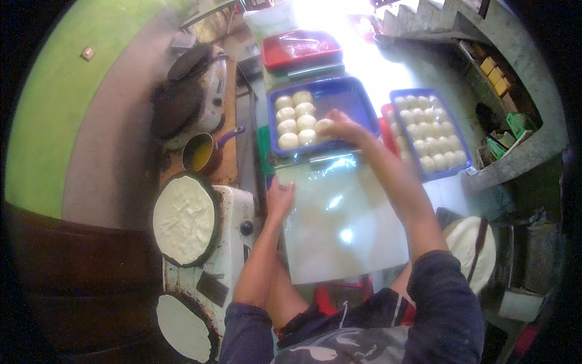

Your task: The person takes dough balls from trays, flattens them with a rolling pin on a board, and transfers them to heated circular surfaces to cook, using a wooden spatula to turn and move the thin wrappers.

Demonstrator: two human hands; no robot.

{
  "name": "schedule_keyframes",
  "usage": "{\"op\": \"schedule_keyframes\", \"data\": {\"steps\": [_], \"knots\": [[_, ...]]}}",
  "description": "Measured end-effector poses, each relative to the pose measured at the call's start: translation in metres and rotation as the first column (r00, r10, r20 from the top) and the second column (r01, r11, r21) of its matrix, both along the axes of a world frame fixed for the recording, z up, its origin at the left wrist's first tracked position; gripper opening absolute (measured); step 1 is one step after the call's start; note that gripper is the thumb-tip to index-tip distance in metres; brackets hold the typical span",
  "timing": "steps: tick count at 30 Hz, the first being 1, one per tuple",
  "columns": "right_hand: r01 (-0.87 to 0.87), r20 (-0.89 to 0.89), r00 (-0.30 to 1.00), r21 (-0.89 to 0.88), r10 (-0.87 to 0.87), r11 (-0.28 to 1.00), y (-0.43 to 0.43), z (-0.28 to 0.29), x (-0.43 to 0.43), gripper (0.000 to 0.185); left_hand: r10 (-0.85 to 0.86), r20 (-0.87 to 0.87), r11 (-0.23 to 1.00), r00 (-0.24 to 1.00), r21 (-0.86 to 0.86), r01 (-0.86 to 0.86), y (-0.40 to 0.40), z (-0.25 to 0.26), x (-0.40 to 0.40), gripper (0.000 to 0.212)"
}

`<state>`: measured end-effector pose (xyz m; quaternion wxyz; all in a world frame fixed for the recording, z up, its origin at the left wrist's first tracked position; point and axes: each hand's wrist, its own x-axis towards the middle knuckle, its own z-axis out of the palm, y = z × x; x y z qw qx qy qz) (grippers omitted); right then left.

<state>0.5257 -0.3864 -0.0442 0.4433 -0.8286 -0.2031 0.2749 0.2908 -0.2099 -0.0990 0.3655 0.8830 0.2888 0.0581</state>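
Observation:
My right hand (346, 127) reaches into a blue plastic tray (370, 107), its fingers on a white dough ball (323, 127). Beside that ball, several more dough balls (288, 126) stand in two columns at the tray's left. My left hand (280, 196) rests at the left edge of a shiny, oil-slick work surface (345, 218) in front of me, thumb and fingers apart.
On the left, a flat dough sheet (184, 220) lies on a round griddle over a white stove (234, 209); another sheet (184, 325) is below. A saucepan (198, 152) holds yellow liquid. A second blue tray (466, 152) of dough balls stands right, a red tray (273, 52) behind.

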Motion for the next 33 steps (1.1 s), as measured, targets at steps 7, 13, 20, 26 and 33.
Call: {"op": "schedule_keyframes", "data": {"steps": [7, 13, 20, 26, 33], "knots": [[-0.215, -0.029, 0.974, 0.169, 0.223, 0.962, -0.077, 0.017, -0.101, 0.051, -0.143, 0.382, 0.984, 0.913, 0.154, 0.09, 0.01, 0.014, -0.012, 0.017], [-0.235, 0.139, 0.954, -0.203, 0.266, 0.951, -0.09, -0.081, -0.211, 0.06, -0.438, 0.589, 0.891, 0.68, 0.383, 0.242, -0.043, 0.122, 0.012, 0.008], [-0.03, 0.522, 0.783, -0.51, 0.337, 0.86, -0.024, -0.08, -0.253, 0.091, -0.543, 0.565, 0.839, 0.621, 0.396, 0.372, -0.081, 0.146, -0.003, 0.007], [-0.056, 0.55, 0.77, -0.447, 0.324, 0.893, -0.048, -0.092, -0.29, 0.083, -0.578, 0.53, 0.816, 0.62, 0.374, 0.44, -0.098, 0.133, -0.039, 0.009], [-0.124, 0.768, 0.566, -0.278, 0.298, 0.952, -0.162, -0.093, -0.23, 0.036, -0.636, 0.545, 0.752, 0.546, 0.282, 0.596, -0.151, 0.081, -0.085, 0.017]]}}
